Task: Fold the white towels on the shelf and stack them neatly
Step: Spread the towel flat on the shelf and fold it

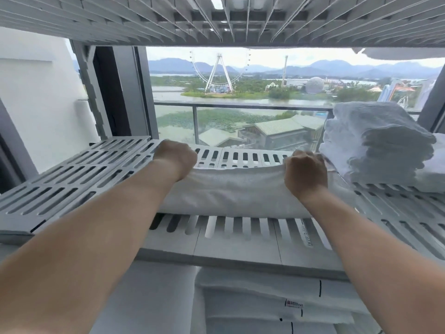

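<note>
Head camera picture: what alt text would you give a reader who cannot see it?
The left hand and right hand grip the far edge of a white towel lying on a grey slatted shelf. A stack of folded towels sits to its right.

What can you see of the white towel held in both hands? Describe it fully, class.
The white towel looks like soft, plain terry cloth. It lies on the grey slatted shelf as a long band running left to right. The left hand and right hand grip its far edge near each end, raising that edge slightly. Its right end nears the stack of folded towels; contact cannot be told.
</note>
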Demonstrator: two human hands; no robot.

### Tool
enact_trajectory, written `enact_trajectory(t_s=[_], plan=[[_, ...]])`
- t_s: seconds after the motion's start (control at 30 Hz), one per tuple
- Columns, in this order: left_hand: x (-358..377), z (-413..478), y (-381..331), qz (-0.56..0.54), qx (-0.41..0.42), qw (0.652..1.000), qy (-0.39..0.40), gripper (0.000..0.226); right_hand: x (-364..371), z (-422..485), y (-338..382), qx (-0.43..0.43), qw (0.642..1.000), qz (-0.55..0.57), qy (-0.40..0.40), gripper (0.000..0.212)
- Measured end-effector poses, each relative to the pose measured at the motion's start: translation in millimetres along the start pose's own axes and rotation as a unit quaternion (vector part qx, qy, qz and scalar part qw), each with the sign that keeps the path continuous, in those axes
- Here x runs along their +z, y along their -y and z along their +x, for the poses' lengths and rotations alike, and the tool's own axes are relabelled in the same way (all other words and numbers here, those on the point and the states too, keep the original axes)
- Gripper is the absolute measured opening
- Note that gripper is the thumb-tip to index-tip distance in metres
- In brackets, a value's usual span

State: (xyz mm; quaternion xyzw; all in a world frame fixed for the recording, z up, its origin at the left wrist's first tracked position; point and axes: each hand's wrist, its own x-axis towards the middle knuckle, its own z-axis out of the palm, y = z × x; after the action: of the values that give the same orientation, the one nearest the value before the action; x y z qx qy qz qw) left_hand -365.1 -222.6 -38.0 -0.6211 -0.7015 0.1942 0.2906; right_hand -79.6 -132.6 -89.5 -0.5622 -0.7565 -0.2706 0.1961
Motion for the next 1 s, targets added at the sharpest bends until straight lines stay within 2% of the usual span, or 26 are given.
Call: enact_trajectory(t_s=[0.1,0.27,0.37,0.47,0.57,0.67,0.8,0.9,1.0], plan=[[10.3,15.1,-7.1,-0.025,-0.015,0.999,0.027,0.035,23.1,22.7,0.7,-0.014,0.998,0.034,0.045,0.030],[38.3,23.3,-22.0,-0.145,-0.050,0.987,0.040,0.016,58.5,31.2,-7.4,-0.034,0.978,0.160,0.132,0.025],[58.1,23.6,-22.8,-0.234,-0.065,0.970,0.002,0.013,63.5,31.0,-11.1,-0.027,0.958,0.249,0.138,0.027],[74.9,24.4,-21.6,-0.310,-0.104,0.944,-0.052,0.017,56.2,30.5,-11.6,-0.026,0.956,0.268,0.116,0.027],[74.4,28.1,-12.9,-0.366,-0.128,0.919,-0.070,0.020,48.7,34.3,-14.4,-0.035,0.947,0.303,0.105,0.043],[63.5,36.3,-3.1,-0.352,-0.120,0.926,-0.072,0.019,45.0,36.7,-17.5,-0.052,0.950,0.297,0.077,0.058],[55.8,52.1,-0.5,-0.323,-0.103,0.939,-0.057,0.017,42.9,48.2,-23.1,-0.034,0.962,0.266,0.052,0.059],[63.8,59.0,-4.9,-0.346,-0.105,0.932,-0.019,0.019,47.8,55.2,-21.7,-0.018,0.961,0.262,0.083,0.058],[78.0,58.3,-18.7,-0.322,-0.100,0.941,0.008,0.019,60.6,52.0,-13.0,-0.005,0.959,0.237,0.158,0.057]])
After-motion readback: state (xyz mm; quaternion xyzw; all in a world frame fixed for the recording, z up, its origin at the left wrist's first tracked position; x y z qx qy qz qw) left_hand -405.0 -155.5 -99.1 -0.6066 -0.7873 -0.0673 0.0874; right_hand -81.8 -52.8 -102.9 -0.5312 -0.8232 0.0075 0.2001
